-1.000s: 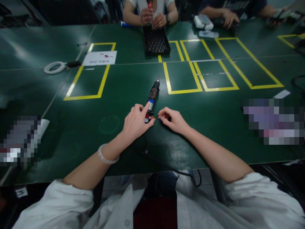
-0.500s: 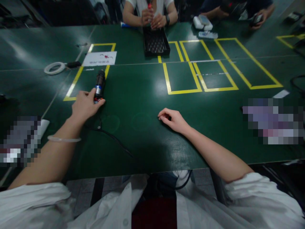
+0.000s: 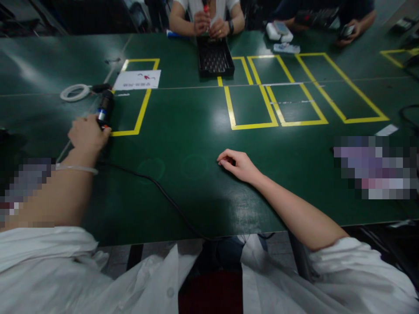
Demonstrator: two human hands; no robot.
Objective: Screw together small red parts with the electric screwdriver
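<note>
My left hand is closed around the lower end of a black electric screwdriver with a blue and silver band. It lies at the left side of the yellow-taped rectangle, its dark end pointing away from me. A black cord runs from under that hand across the table and over the front edge. My right hand rests on the green table with its fingers loosely curled in, and nothing shows in them.
White cable coil and a paper sheet lie beyond my left hand. Yellow tape marks several rectangles. Opposite, a person's hands work above a black tray. A white case sits farther right, near another person.
My left hand has moved left with the electric screwdriver, from inside the taped rectangle to its left side. The cord now stretches farther across the table. My right hand has stayed put.
</note>
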